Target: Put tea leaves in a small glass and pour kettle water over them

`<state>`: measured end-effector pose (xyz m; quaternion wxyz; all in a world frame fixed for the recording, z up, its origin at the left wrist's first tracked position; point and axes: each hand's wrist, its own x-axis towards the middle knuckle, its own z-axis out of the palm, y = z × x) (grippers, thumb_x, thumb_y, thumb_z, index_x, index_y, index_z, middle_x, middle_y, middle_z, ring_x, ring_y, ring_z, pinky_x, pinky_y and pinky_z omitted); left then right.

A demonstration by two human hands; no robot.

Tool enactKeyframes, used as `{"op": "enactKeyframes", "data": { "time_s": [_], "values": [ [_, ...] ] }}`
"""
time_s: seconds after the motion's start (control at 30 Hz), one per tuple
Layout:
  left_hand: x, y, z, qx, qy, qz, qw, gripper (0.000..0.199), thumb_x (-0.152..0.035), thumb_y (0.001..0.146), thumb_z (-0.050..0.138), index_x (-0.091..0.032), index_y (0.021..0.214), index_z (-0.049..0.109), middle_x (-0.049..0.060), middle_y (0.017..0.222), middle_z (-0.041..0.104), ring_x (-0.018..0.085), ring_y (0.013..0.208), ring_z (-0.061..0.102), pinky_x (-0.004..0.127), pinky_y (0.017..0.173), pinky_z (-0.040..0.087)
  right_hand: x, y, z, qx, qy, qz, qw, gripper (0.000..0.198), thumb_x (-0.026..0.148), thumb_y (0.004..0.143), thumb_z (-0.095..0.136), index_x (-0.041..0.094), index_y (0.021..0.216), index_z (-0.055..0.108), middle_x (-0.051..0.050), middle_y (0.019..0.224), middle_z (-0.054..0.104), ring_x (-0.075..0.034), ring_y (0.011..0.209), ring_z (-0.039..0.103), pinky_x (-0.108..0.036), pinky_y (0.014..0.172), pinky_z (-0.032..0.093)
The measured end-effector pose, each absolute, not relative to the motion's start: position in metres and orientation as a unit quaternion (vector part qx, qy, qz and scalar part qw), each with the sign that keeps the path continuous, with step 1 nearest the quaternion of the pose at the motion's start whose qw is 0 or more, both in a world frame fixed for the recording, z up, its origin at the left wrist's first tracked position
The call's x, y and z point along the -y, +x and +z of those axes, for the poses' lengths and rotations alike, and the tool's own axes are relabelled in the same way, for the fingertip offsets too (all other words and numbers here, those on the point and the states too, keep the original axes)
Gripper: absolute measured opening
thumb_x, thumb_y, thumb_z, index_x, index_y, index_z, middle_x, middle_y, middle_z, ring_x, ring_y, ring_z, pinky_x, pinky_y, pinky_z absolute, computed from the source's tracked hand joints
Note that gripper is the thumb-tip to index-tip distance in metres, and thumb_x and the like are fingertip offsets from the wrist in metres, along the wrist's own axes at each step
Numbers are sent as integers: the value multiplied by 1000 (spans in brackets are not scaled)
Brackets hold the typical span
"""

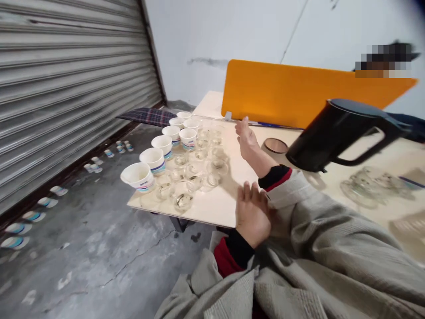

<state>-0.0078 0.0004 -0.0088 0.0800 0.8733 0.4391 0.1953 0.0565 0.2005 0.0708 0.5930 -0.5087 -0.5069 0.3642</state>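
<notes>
My left hand (pixel 254 217) rests at the near edge of the wooden table (pixel 215 210), fingers stretched out together, holding nothing. Farther in, my right hand (pixel 247 139) is held over the tabletop with its fingers extended and nothing in it. Left of both hands stand several small clear cups (pixel 183 201) in a cluster, some with a little liquid or shadow at the bottom. Beyond them, white paper cups (pixel 152 160) with blue bands stand in two rows along the left edge. A black kettle (pixel 332 137) is right of my right hand.
An orange divider panel (pixel 282 95) stands across the table, with a person partly visible behind it. A round brown disc (pixel 275 145) lies near the kettle. Clear glassware (pixel 361 188) sits at right. More paper cups (pixel 46 202) line the floor by the roller shutter (pixel 66 88).
</notes>
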Motion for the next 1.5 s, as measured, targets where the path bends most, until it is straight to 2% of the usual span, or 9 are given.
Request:
{"op": "enactKeyframes", "data": {
  "time_s": [0.2, 0.43, 0.57, 0.67, 0.83, 0.97, 1.17, 1.37, 1.5],
  "values": [
    [-1, -8, 4, -461, 868, 156, 96, 62, -47, 104, 57, -12, 156, 56, 21, 170, 45, 45, 161, 35, 64, 132, 29, -39, 90, 98, 583, -486, 335, 559, 83, 85, 98, 43, 28, 156, 58, -9, 164, 54, -30, 155, 48, -52, 132, 35],
    [-4, -11, 4, -454, 877, 150, 54, 59, -45, 105, 56, -12, 154, 60, 23, 168, 47, 45, 159, 39, 65, 130, 32, 116, 209, 66, 576, -621, 205, 490, 52, 53, 97, 71, 29, 144, 68, -10, 143, 71, -30, 130, 70, -54, 113, 56],
    [-9, -11, -1, -458, 875, 152, 40, 56, -44, 105, 56, -14, 152, 62, 21, 167, 48, 46, 158, 41, 67, 128, 34, 172, 292, 56, 455, -721, 36, 521, 38, 47, 91, 74, 25, 122, 75, -9, 107, 81, -27, 97, 78, -51, 97, 63],
    [-12, -11, -4, -459, 874, 154, 32, 56, -43, 106, 54, -14, 152, 62, 20, 167, 48, 45, 159, 40, 66, 129, 33, 197, 344, 66, 375, -771, -131, 498, 29, 44, 90, 72, 23, 109, 77, -8, 94, 80, -26, 81, 76, -48, 85, 64],
    [-15, -13, -7, -462, 876, 139, 18, 53, -42, 106, 51, -15, 151, 63, 20, 167, 50, 45, 158, 42, 67, 126, 36, 195, 398, 89, 419, -773, -308, 363, 38, 37, 95, 60, 18, 123, 77, -16, 120, 79, -35, 110, 71, -55, 101, 56],
    [-16, -16, -10, -459, 878, 137, 8, 54, -44, 108, 47, -15, 150, 64, 19, 166, 51, 44, 158, 42, 66, 126, 37, 175, 417, 94, 469, -795, -287, 257, 38, 34, 100, 54, 20, 126, 78, -14, 124, 78, -37, 126, 62, -57, 108, 48],
    [-15, -17, -9, -452, 883, 130, -1, 55, -43, 108, 44, -12, 150, 64, 20, 166, 51, 45, 157, 42, 66, 125, 37, 164, 423, 99, 479, -842, -205, 143, 35, 33, 103, 49, 25, 110, 83, -11, 111, 81, -33, 109, 66, -50, 100, 48],
    [-13, -16, -7, -447, 884, 136, -2, 56, -43, 109, 42, -11, 148, 64, 22, 165, 51, 46, 156, 43, 66, 124, 38, 162, 413, 111, 456, -863, -172, 130, 35, 31, 102, 50, 21, 107, 84, -13, 107, 81, -33, 106, 66, -43, 82, 51],
    [-14, -18, -9, -445, 883, 147, 1, 55, -44, 109, 42, -13, 148, 65, 21, 165, 52, 45, 156, 44, 67, 124, 39, 158, 401, 108, 469, -847, -170, 183, 31, 33, 101, 54, 23, 100, 83, -12, 97, 80, -31, 102, 67, -41, 79, 52]
  ]
}}
